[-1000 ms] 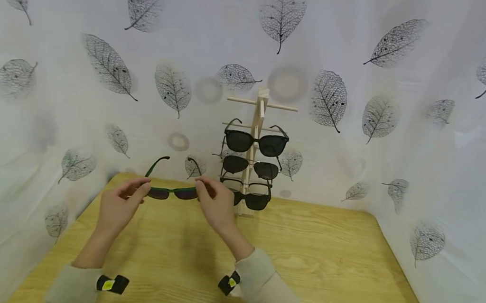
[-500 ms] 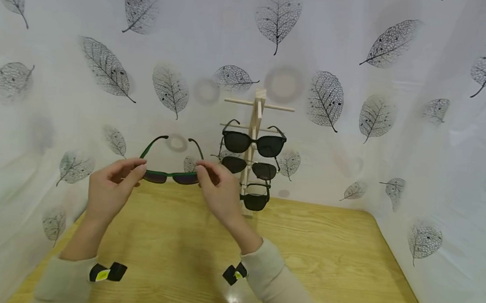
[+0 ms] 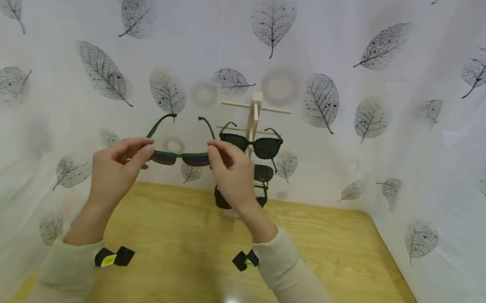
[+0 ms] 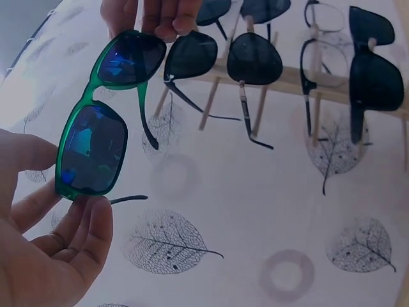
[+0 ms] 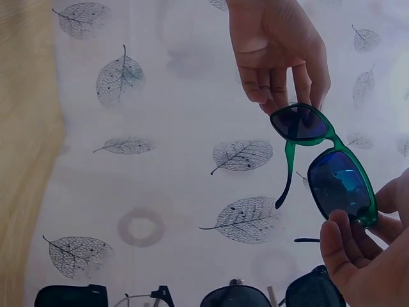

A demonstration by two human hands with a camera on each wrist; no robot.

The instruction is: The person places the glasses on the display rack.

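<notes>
Green-framed sunglasses [image 3: 181,157] with dark blue mirrored lenses hang in the air between both hands, temples spread and pointing away. My left hand [image 3: 117,165] pinches the left hinge corner between thumb and fingers. At the opposite corner my right hand [image 3: 233,174] pinches the frame the same way. In the left wrist view the lenses of the green sunglasses [image 4: 94,147] show bluish reflections. Just beyond the right hand rises a wooden glasses stand [image 3: 255,106] bearing several pairs. Its top pair, black sunglasses [image 3: 265,148], is partly covered by the right hand's fingers.
The stand's upper peg [image 3: 275,110] carries no glasses. Lower pairs, such as dark sunglasses [image 3: 263,173], are partly hidden behind the right hand. A wood-grain table [image 3: 316,252] lies below, enclosed by a white leaf-print curtain [image 3: 219,21].
Both hands have raised the green sunglasses from low beside the stand and, in the last half second, shifted them slightly right. The right hand now overlaps more of the stand.
</notes>
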